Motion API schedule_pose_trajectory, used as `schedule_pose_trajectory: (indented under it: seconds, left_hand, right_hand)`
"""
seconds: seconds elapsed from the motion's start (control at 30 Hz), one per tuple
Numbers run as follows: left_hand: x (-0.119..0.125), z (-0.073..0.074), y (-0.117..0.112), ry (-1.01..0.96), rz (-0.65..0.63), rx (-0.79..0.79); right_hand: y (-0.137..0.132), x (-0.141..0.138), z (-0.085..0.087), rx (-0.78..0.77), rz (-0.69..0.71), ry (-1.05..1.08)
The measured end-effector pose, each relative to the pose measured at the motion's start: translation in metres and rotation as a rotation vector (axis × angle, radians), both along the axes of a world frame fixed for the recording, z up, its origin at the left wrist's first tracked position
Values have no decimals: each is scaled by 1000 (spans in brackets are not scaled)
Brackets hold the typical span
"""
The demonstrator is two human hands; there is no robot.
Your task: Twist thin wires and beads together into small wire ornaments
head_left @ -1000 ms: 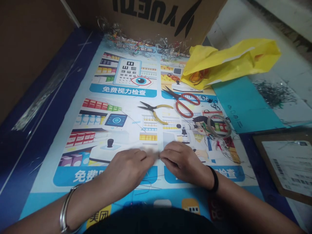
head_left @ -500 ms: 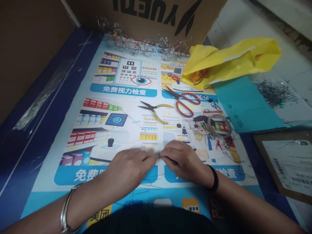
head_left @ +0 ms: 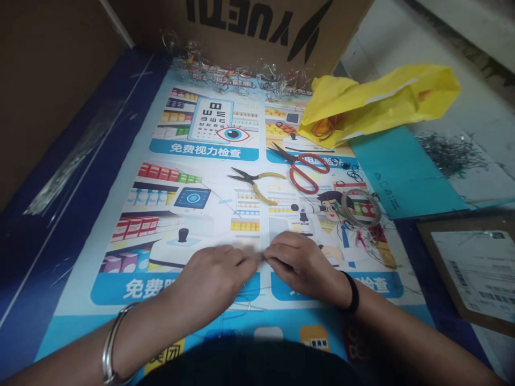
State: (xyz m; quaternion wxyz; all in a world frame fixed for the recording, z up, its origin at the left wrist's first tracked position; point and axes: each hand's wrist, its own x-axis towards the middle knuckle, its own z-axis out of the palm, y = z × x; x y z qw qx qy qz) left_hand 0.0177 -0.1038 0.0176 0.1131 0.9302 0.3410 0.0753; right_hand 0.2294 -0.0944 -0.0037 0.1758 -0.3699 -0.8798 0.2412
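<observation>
Low over the printed sheet (head_left: 277, 300), my left hand (head_left: 221, 273) and my right hand (head_left: 303, 265) meet with fingertips almost touching. Both are closed in a pinch. Whatever sits between the fingertips is too small and blurred to make out. Thin wire pieces (head_left: 247, 307) lie on the sheet just under my left hand. Beyond the hands rest pliers (head_left: 257, 185) with yellow handles, jaws pointing left. To their right are scissors (head_left: 308, 169) with red handles, blades parted slightly.
A cardboard box (head_left: 257, 37) stands at the back, with tangled wire scraps (head_left: 225, 72) before it. On the right are a yellow bag (head_left: 382, 102), a tape roll (head_left: 378, 209), a blue folder (head_left: 406, 177), a wire pile (head_left: 454, 155) and a labelled parcel (head_left: 478, 273). Wire strips (head_left: 60, 177) lie left.
Both hands keep nearly the same pinched pose at the same spot. The view has shifted very slightly; the tools and other things lie as before.
</observation>
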Motion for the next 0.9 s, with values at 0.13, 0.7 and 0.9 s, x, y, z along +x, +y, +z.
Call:
schedule_pose_trajectory:
  seconds: [0.13, 0.7, 0.9]
  left_hand:
    - [0, 0, 0, 18, -1, -5]
    - [-10, -3, 2, -28, 43, -105]
    - [-24, -5, -1, -326, 236, -363]
  right_hand:
    - [1, 0, 0, -3, 3, 2]
    - [2, 2, 3, -5, 12, 31]
    - [2, 3, 1, 25, 15, 41]
